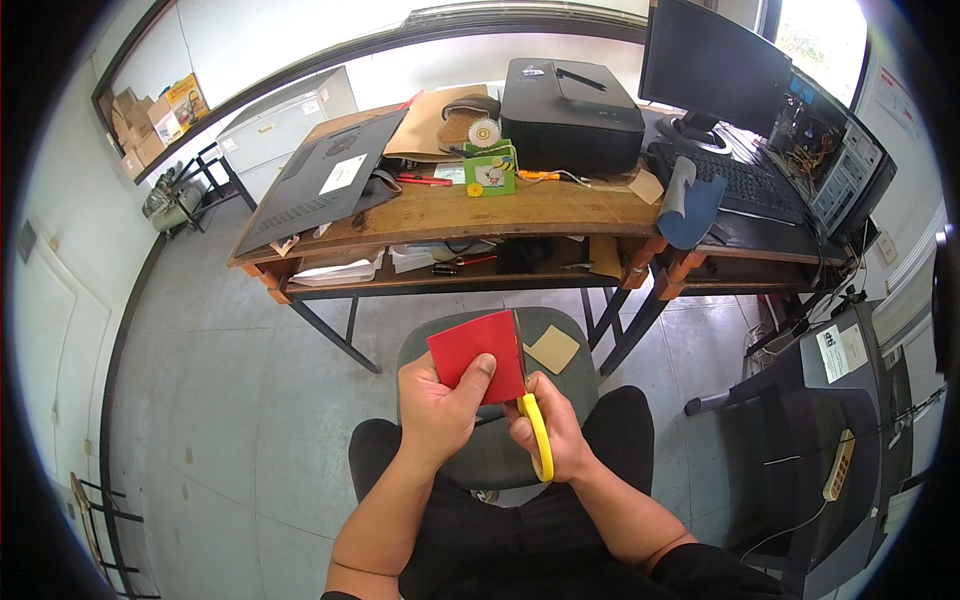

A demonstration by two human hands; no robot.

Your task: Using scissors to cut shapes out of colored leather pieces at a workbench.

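My left hand is closed on a red rectangular sheet, the thumb lying across its face. Yellow-handled scissors are in my right hand, with the fingers wrapped about the handles. Their blades run up along the sheet's right edge; whether they are cutting into it I cannot tell. Both hands are above a dark grey-green chair seat between my knees. A tan square piece lies on that seat, just right of the red sheet.
Ahead stands a wooden desk carrying a black printer, a dark laptop-like panel and a green box. At the right are a monitor, an open computer case and a black chair bearing a power strip.
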